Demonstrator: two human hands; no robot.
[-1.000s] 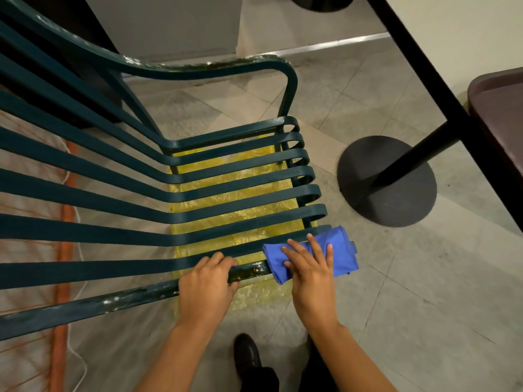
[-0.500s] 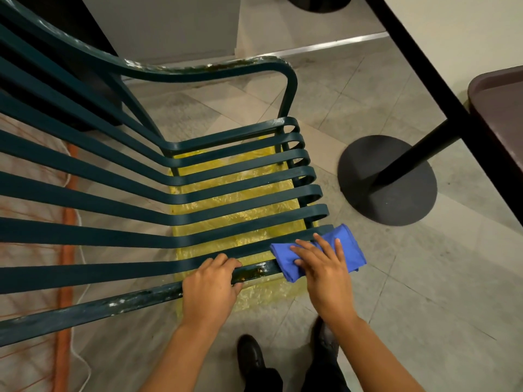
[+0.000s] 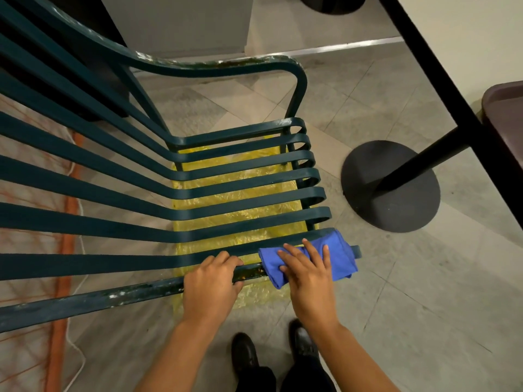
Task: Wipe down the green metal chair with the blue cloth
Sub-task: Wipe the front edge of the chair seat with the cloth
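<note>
Left hand [image 3: 210, 281]: curled around near armrest of green chair [image 3: 243, 178].
Right hand [image 3: 307, 271]: fingers straight, flat, pressing blue cloth [image 3: 338, 257] draped over armrest end.

We see a grey tiled floor [image 3: 424, 292] with a crinkly yellow plastic sheet [image 3: 243, 219] on it. A round black table foot [image 3: 396, 210] stands near a black-edged white table [image 3: 464, 32]. Two black shoes [image 3: 246, 355] show below. An orange net [image 3: 34, 278] lies on the far left.

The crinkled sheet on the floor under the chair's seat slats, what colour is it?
Yellow: the crinkled plastic-looking sheet shows between the green metal chair slats in the head view.
</note>
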